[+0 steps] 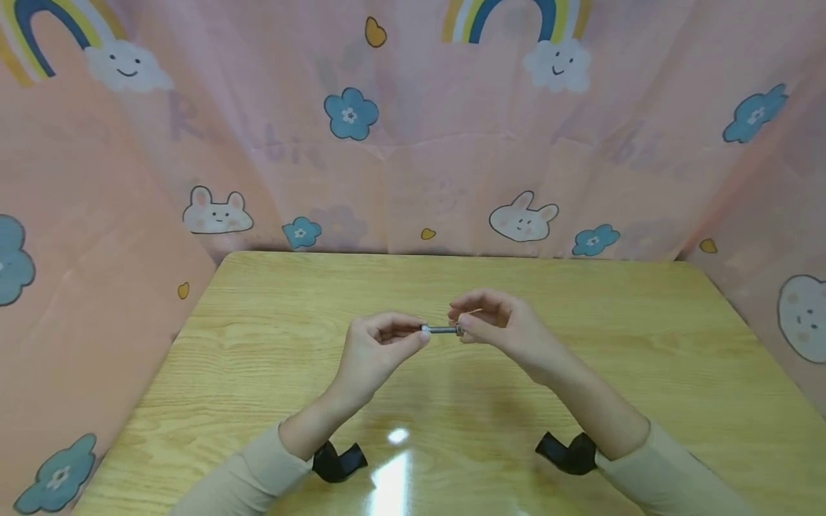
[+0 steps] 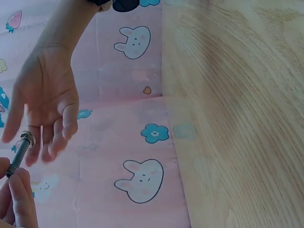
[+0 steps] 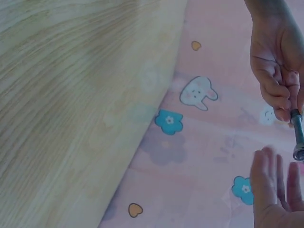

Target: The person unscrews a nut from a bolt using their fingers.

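My left hand [image 1: 373, 352] pinches one end of a metal bolt [image 1: 442, 330] between thumb and fingertips, over the table. The bolt lies level in the head view, its threaded shank pointing right. A nut [image 2: 28, 137] sits around its far end. Beside that nut is my right hand [image 1: 511, 331], with its thumb overlapping the nut in the head view. In the left wrist view the right hand's fingers [image 2: 58, 133] are extended and spread from the thumb, not curled round the nut. The right wrist view shows the nut [image 3: 299, 153] just above the right fingertips.
Below the hands lies a wood-grain table [image 1: 258, 301], with a bright reflection near its front. Pink printed cloth [image 1: 439, 165] hangs behind the table and along both sides. Black wrist mounts [image 1: 338, 462] stick out at the two cuffs.
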